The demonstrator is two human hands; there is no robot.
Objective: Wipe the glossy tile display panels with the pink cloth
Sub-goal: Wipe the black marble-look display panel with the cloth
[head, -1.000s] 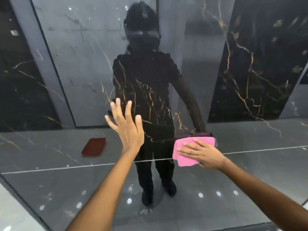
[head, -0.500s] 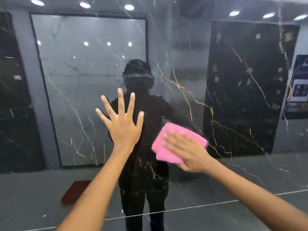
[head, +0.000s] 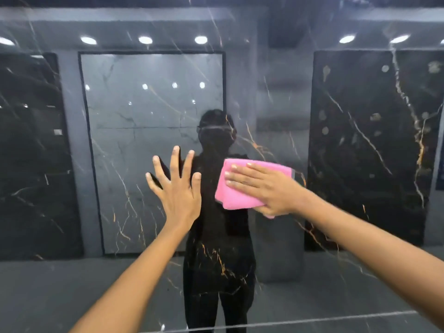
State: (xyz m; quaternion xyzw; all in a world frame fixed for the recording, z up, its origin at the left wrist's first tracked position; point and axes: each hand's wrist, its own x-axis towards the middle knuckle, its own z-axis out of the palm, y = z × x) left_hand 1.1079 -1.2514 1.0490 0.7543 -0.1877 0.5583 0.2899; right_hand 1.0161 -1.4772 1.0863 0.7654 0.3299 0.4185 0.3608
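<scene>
The right hand (head: 262, 188), fingers straight, is pressing the folded pink cloth (head: 240, 186) flat against the glossy tile panel (head: 276, 111) mid-surface, panel stretching bare all around. The left hand (head: 176, 188) is bracing just beside it, fingers spread wide, holding nothing.

A glossy dark marble tile panel (head: 276, 248) with a pink cloth (head: 236, 195) flat against it.

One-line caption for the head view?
Right hand presses a folded pink cloth flat against the glossy tile panel; left hand braces beside it.
</scene>
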